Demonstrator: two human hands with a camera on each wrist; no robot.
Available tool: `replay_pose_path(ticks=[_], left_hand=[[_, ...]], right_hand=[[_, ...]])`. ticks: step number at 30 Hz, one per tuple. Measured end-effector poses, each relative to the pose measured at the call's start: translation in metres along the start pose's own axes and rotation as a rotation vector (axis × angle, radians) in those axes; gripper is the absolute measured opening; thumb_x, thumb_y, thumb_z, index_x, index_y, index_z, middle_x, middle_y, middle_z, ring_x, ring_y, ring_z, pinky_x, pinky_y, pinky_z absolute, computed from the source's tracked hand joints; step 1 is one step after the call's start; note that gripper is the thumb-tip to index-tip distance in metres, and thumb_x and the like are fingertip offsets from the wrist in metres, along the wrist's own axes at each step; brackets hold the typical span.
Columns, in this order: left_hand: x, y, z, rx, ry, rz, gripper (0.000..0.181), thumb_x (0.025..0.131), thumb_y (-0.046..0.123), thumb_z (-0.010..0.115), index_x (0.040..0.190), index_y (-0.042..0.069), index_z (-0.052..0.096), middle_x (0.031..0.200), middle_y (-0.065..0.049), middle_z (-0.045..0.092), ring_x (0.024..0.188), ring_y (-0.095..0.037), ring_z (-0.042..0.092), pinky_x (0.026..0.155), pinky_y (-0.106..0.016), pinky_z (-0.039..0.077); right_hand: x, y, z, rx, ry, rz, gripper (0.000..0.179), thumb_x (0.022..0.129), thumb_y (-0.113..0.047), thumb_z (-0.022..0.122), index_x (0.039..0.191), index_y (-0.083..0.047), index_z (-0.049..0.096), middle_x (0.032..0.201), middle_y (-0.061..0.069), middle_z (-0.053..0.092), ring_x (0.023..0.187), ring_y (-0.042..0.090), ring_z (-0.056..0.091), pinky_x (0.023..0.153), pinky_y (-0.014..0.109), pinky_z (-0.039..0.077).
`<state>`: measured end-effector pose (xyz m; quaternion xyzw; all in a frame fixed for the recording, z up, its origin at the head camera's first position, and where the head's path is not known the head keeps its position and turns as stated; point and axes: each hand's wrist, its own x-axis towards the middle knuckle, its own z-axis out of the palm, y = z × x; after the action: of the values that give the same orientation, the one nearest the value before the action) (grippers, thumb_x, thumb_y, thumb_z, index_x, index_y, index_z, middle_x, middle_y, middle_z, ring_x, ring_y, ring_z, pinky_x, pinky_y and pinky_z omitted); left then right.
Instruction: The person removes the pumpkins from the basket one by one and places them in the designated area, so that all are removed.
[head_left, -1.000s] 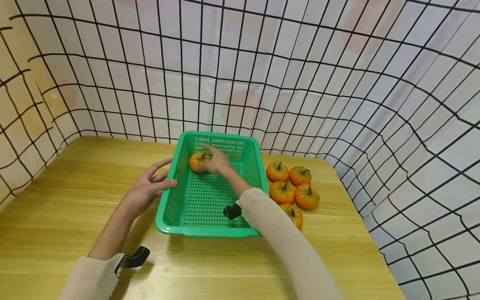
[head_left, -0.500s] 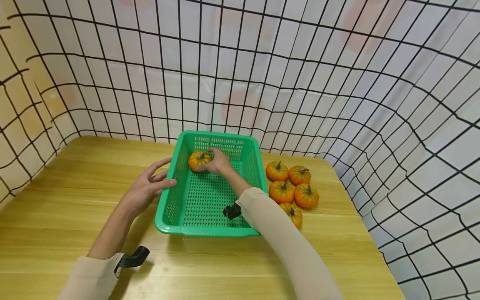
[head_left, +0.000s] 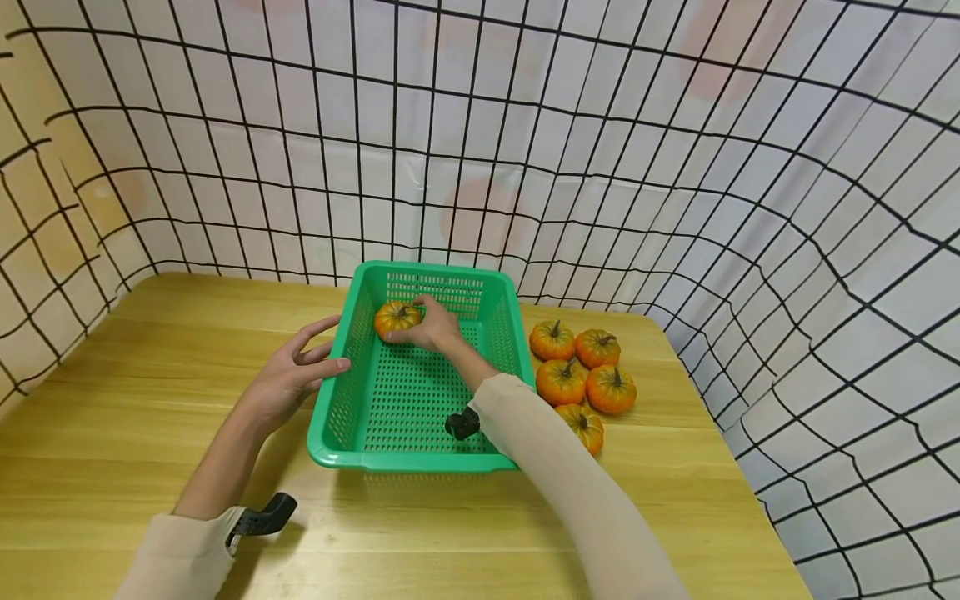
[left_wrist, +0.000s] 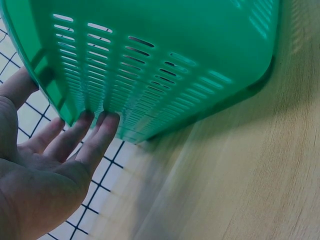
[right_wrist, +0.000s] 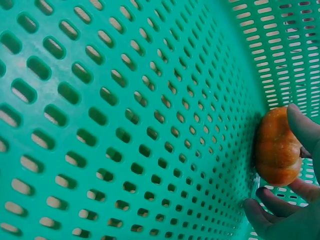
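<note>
A green perforated plastic basket (head_left: pixel 420 462) stands on the wooden table. My left hand (head_left: pixel 288 379) holds its left side, thumb over the rim; in the left wrist view, the fingertips (left_wrist: pixel 107 120) touch the outer wall. Inside, at the far left corner, sits a small orange pumpkin (head_left: pixel 396 319) with a short stem. My right hand (head_left: pixel 437 327) reaches over the basket and grips this pumpkin from its right side. The right wrist view has the pumpkin (right_wrist: pixel 277 147) on the basket floor, between thumb and fingers; part of it is hidden by the hand.
Several more small pumpkins (head_left: pixel 562 382) lie grouped on the table (head_left: pixel 675 492) right of the basket, the nearest partly behind the right sleeve (head_left: pixel 555 458). Black wire grid (head_left: pixel 480 125) walls surround the table's back and sides.
Hands, basket and pumpkins keep almost the same places; the whole head view has shifted slightly.
</note>
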<state>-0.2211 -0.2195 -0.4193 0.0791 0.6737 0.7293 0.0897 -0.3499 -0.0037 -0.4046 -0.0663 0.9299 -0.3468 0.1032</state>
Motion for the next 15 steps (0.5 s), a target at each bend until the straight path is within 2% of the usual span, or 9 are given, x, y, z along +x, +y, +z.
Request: replay_pose_path(ticks=[7, 15], left_hand=[[0.0001, 0.0003, 0.0002, -0.008, -0.006, 0.006, 0.078, 0.098, 0.011, 0.067, 0.162, 0.023, 0.023, 0.163, -0.023, 0.030, 0.123, -0.021, 0.063, 0.094, -0.035, 0.056], [0.0001, -0.0005, 0.0000, -0.008, -0.006, 0.017, 0.078, 0.098, 0.011, 0.067, 0.162, 0.022, 0.022, 0.162, -0.025, 0.030, 0.122, -0.020, 0.064, 0.094, -0.034, 0.056]], right_hand=[[-0.0005, 0.0002, 0.0003, -0.063, 0.001, -0.033, 0.081, 0.083, -0.046, 0.083, 0.149, -0.019, 0.046, 0.146, 0.010, 0.055, 0.134, 0.035, 0.050, 0.107, 0.048, 0.047], [-0.0002, -0.0001, 0.0014, -0.084, 0.012, -0.029, 0.079, 0.083, -0.046, 0.083, 0.149, -0.020, 0.047, 0.147, 0.009, 0.054, 0.135, 0.033, 0.049, 0.109, 0.047, 0.046]])
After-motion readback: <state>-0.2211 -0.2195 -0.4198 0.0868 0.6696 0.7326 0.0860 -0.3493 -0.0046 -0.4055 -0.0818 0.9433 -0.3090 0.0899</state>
